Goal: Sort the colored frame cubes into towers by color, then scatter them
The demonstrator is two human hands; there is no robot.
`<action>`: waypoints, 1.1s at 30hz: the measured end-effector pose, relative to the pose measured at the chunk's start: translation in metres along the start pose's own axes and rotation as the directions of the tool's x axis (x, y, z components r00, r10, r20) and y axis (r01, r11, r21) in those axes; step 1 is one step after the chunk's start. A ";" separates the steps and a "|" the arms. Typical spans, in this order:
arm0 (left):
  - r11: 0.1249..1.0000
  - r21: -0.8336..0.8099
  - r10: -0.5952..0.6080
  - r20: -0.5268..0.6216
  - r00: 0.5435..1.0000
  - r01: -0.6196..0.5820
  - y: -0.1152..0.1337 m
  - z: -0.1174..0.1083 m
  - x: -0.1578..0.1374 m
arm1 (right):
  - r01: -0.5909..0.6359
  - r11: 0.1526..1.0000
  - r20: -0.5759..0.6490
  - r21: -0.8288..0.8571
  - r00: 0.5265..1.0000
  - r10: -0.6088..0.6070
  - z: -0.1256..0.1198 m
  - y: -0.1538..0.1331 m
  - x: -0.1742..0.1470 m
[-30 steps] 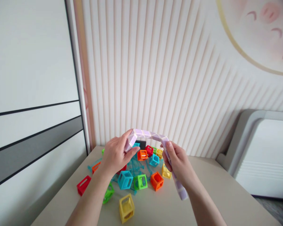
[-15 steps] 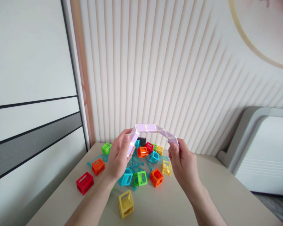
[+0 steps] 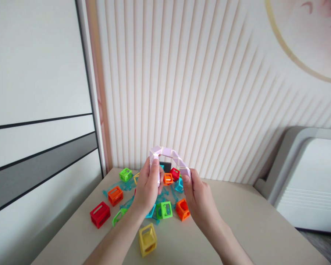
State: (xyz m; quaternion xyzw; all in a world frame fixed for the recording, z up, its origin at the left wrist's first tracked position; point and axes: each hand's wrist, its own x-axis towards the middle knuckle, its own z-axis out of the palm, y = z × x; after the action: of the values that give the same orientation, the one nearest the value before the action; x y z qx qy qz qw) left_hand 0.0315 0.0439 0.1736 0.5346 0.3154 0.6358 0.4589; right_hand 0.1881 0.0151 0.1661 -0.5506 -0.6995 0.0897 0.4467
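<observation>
A lilac, white-edged snake puzzle arches between my two hands above the table. My left hand is closed on its left end, thumb lying along a segment that hangs down. The right end is pinched in my right hand, the thumb on the near face. Below and behind the hands lie hollow plastic cubes: a green cube, an orange cube and a yellow cube nearest me. My left hand and forearm hide some of the cubes.
Further left on the table are a red cube, another orange cube and a green cube. Translucent blue pieces lie among them. A small black object stands at the back, before the ribbed wall. A grey-white panel is at the right.
My right hand has moved left, toward my left hand. The snake puzzle's arch is narrower and bent more sharply at its left end. Both hands still hold it.
</observation>
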 end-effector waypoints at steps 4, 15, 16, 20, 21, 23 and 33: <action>0.973 0.217 0.074 0.025 0.997 -0.078 -0.004 -0.003 0.000 | -0.077 0.962 0.152 0.261 0.988 0.038 0.007 -0.006 -0.005; 0.970 0.212 0.059 0.260 0.964 -0.116 -0.001 -0.009 0.003 | -0.480 0.621 0.587 0.619 0.809 0.041 -0.008 -0.011 -0.011; 0.979 0.190 0.029 0.260 0.965 -0.081 -0.001 -0.009 0.003 | -0.486 0.639 0.621 0.597 0.784 0.016 -0.011 -0.009 -0.011; 0.989 0.029 -0.147 0.342 0.928 0.146 0.000 -0.008 0.002 | -0.332 0.857 0.684 0.394 0.728 -0.033 -0.012 -0.002 -0.010; 0.980 -0.010 -0.182 0.365 0.913 0.199 0.000 -0.008 0.002 | -0.263 0.903 0.665 0.341 0.746 -0.034 -0.009 -0.002 -0.010; 0.957 -0.076 -0.231 0.385 0.893 0.281 0.001 -0.007 0.003 | -0.142 0.955 0.591 0.259 0.806 -0.040 -0.003 0.000 -0.008; 0.973 -0.138 -0.185 0.012 0.983 0.185 -0.005 -0.010 0.016 | 0.126 0.990 0.414 -0.059 0.906 -0.090 -0.018 0.000 -0.001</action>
State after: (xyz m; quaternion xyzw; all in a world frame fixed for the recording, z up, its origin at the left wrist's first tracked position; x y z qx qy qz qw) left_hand 0.0225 0.0614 0.1729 0.4695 0.3192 0.6108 0.5519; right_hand 0.2006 0.0074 0.1761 -0.4982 -0.8102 0.1490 0.2706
